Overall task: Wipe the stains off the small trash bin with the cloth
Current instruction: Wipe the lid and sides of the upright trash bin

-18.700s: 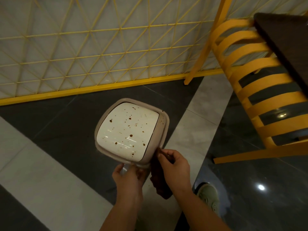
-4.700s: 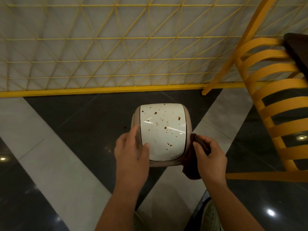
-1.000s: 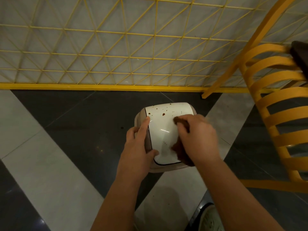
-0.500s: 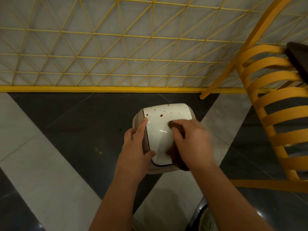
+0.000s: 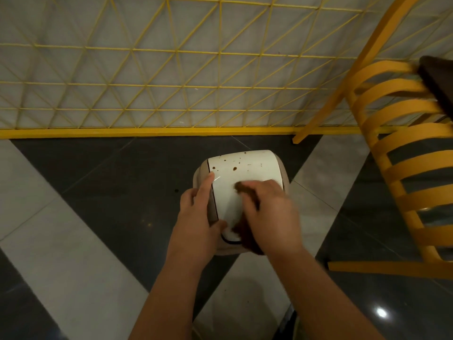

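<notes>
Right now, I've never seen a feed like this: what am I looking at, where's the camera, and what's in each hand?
There is no machine here. A person wears one camera on the head, looking down at their own two bare hands. On the tiled floor stands a small bin with a white lid. The left hand steadies the bin's left edge, its fingers lying along it. The right hand presses a dark cloth on the lid. Brown stains show on the lid's far part. A yellow chair stands at right, a yellow lattice fence behind.
</notes>
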